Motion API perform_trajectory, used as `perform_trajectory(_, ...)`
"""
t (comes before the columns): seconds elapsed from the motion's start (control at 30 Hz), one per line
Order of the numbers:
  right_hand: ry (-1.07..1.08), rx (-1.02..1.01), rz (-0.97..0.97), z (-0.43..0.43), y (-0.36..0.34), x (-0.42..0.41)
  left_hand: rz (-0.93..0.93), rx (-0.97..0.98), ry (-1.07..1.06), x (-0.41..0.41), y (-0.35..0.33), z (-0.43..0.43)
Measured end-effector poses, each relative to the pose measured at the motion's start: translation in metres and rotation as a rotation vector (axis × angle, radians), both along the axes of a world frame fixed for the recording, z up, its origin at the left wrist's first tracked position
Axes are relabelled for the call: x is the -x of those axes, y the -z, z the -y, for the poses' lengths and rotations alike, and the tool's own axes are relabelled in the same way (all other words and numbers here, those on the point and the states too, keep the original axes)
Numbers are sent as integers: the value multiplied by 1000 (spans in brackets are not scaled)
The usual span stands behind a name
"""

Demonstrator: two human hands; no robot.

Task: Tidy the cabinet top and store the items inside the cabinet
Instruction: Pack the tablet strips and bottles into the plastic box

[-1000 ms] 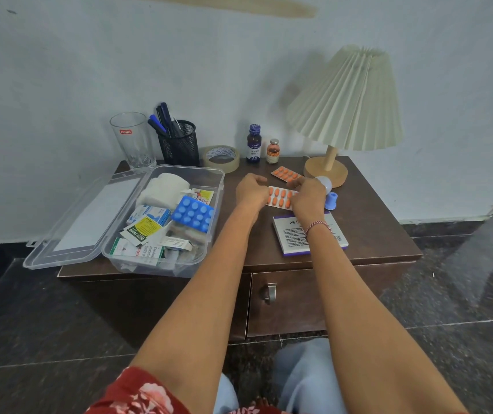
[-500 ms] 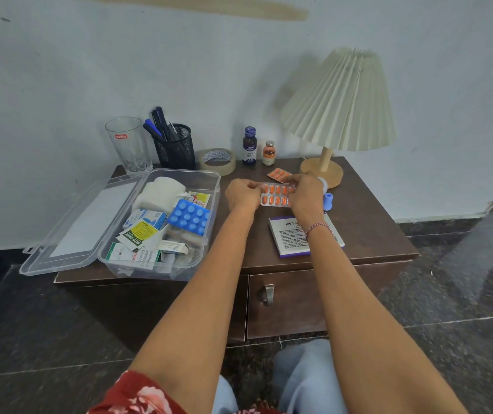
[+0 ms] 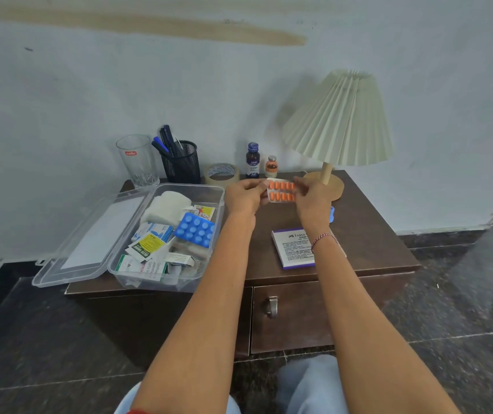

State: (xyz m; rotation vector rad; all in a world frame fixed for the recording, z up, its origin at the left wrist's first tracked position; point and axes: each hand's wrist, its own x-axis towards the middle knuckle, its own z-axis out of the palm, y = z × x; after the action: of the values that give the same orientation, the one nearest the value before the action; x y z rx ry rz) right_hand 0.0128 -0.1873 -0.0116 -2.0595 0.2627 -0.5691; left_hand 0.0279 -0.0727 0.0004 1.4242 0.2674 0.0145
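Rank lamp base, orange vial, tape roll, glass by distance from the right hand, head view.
Right hand, pinching the blister pack:
1. Lamp base, just right of it.
2. Orange vial, behind, to the left.
3. Tape roll, further left.
4. Glass, back-left corner.

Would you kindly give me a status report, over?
Left hand and right hand pinch pill strip above cabinet. Box open. Nothing in the way.

A pleated cream lamp stands just behind and to the right of the fingers, its round wooden base close beside them. High above the fingers a tan streak crosses the pale wall. Well below them spreads dark speckled floor.
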Motion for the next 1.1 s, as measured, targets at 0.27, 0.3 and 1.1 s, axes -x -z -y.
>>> perform_trajectory(0.27,69,-187,-34,-18,-7,-2,79,73,-79,16,-22,-22)
perform_trajectory(0.3,58,-231,-11,-21,-8,-1,85,70,-82,17,-24,-26)
perform_trajectory(1.1,-245,215,-108,-127,-20,20,-168,-662,29,51,-45,-155)
